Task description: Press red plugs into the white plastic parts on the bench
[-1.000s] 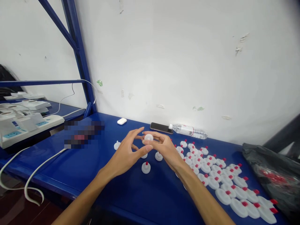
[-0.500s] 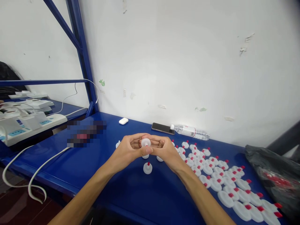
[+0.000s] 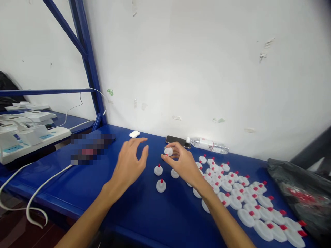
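Note:
My right hand [image 3: 181,161] pinches a small round white bottle [image 3: 169,151] with a red tip between thumb and fingers, above the blue table. To the left, my left hand [image 3: 131,158] hangs open, thumb and fingers apart with nothing between them. Below and between the hands stand two red-tipped white bottles, a farther bottle [image 3: 158,170] and a nearer bottle [image 3: 160,186]. Another white bottle [image 3: 175,173] is partly hidden by my right hand. Many more red-tipped white bottles [image 3: 236,202] spread in a group to the right of my right forearm.
Along the wall lie a white case [image 3: 134,134], a phone [image 3: 178,141] and a clear plastic bottle [image 3: 208,145]. A dark plastic bag [image 3: 292,186] with red pieces sits at the right. White power strips [image 3: 33,143] and cables [image 3: 49,179] are on the left, beside a blue post [image 3: 88,58].
My hands have come apart. My left hand has let go and moved left, opening; my right hand keeps the small bottle and has shifted slightly right.

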A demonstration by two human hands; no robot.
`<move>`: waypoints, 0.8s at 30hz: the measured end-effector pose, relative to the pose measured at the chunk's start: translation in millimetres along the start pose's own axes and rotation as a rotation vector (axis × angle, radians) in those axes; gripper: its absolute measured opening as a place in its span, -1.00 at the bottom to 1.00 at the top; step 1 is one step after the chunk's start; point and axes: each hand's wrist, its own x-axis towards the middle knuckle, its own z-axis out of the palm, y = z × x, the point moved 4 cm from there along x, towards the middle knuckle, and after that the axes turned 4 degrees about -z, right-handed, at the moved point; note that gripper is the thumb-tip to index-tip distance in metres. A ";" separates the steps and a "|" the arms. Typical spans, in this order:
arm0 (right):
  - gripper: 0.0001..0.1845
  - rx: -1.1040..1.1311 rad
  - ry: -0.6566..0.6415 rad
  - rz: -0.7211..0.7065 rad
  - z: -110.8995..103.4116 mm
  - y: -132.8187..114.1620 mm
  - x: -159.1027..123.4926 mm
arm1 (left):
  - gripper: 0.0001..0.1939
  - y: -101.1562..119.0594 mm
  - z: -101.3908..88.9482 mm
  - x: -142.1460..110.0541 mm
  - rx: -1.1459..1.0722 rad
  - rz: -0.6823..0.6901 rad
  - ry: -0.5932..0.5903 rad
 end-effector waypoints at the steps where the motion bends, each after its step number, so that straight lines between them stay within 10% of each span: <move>1: -0.71 -0.102 0.012 0.005 -1.4 3.7 0.5 | -0.54 -4.4 -2.4 1.5 0.113 -0.017 0.049; 10: -0.72 -0.437 -0.116 -0.085 9.1 6.4 -2.4 | -0.51 -36.9 8.9 -3.1 0.720 -0.168 -0.131; 24: -0.51 -0.608 -0.300 -0.150 22.1 12.0 -9.4 | -0.64 -28.8 15.7 -1.1 0.687 -0.040 -0.199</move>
